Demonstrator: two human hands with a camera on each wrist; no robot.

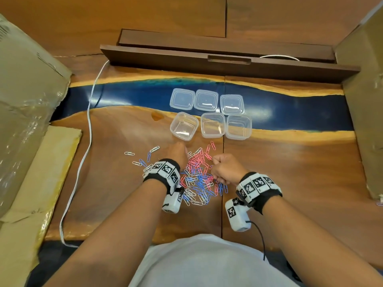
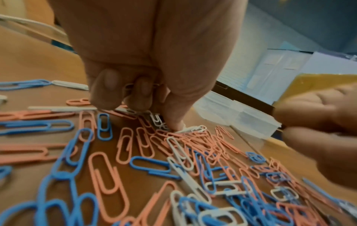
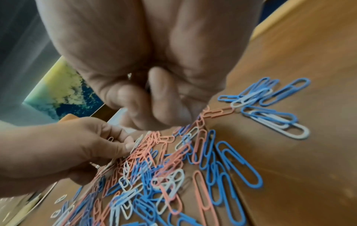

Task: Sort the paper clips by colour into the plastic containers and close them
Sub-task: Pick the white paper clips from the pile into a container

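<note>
Left hand: fingers curled tight over a few white paper clips, thumb tip pressed down on one more white clip at the far edge of the pile. Right hand: fingers curled in against the palm, fingertips down at pink clips on the pile's right side; cannot tell whether any clip is actually held, since the fist hides its inside. Both hands low over the same heap, near each other but apart, left at the far left of it, right at the near right.

Beneath and between them: pile of paper clips, pink, blue and white mixed, loose on the wooden table. A few stray white and blue clips spread out to the left of the pile, two pink ones just beyond it.

Further out: three clear plastic tubs in a row, open and with nothing inside, the left one tilted and close to the left hand. Behind them, three clear lids in a row on the blue strip of the table.

At the sides: cardboard boxes left and right, a white cable trailing down the left part of the table.
</note>
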